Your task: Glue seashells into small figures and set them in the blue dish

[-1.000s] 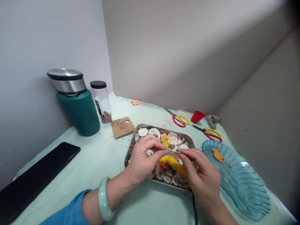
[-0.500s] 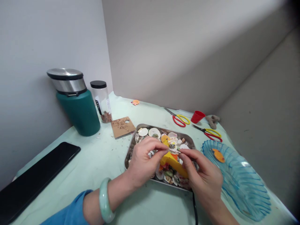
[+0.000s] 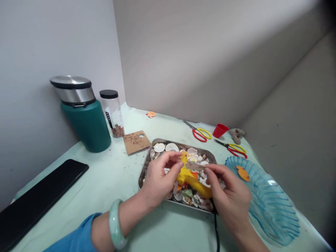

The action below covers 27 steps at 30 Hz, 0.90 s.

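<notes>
Head view: right hand [image 3: 232,196] pinches a flat whitish piece [image 3: 195,166], not yet set down — left hand [image 3: 159,178] gaping — above a silver metal tray [image 3: 144,170] of shells [image 3: 172,147].

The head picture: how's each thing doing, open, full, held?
Right hand, pinching a pale piece.
Left hand, half open, holding nothing visible.
Yellow tool, over the shells, perhaps held.
Tray, filled with shells.
Flask, upright, closed.
Jar, closed, partly filled.
Dish, holding an orange piece.
Red cup, right way up.
Far scissors, lying flat.
Near scissors, lying flat.
Black slab, lying flat.
Brown board, strewn with bits.
</notes>
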Motion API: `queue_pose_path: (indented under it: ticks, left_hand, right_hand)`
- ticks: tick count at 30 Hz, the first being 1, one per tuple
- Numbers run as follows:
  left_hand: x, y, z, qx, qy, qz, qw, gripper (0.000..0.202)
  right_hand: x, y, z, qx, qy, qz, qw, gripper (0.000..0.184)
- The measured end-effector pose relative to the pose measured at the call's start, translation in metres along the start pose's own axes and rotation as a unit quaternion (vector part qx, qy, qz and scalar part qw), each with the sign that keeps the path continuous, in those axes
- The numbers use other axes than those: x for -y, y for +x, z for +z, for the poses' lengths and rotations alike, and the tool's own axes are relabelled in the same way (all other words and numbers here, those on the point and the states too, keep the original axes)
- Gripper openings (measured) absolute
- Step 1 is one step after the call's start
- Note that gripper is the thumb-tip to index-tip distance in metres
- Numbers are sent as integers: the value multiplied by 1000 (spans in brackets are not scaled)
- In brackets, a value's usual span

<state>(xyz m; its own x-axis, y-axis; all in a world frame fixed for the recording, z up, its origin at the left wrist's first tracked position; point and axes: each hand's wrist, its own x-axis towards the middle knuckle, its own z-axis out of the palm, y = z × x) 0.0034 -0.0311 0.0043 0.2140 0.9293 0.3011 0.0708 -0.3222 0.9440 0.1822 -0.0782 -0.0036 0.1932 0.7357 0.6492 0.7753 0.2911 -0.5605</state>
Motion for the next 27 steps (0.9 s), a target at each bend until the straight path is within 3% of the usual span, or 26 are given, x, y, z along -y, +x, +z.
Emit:
queue_pose_path:
  ticks: [4,7,8,11,16,22,27]
  left_hand:
    - [1,1,1,6,-19,-43,999,23]
    - [1,2,1,9,-9,-52,999,21]
    - [0,2,1,9,-5,-51,999,21]
    - [0,1,1,11,3,-48,999,20]
    - [1,1,0,20,7,-49,999,18]
    - [-1,1,0,18,15,-52,998,16]
    - [-1,2,-1,23,28,-53,998,18]
  right_hand:
    - [-20,14,-26,-50,-87,94,991,23]
    - [-45,22,-57,-104,-184,183,960,27]
    - [-55,23,-67,-84,-229,198,949,25]
    - [-83,23,-87,-17,-328,147,933,23]
    - [-101,19,-83,57,-407,224,884,30]
    - [-91,21,-73,133,-261,254,922,44]
    - [-103,19,-83,124,-322,293,892,39]
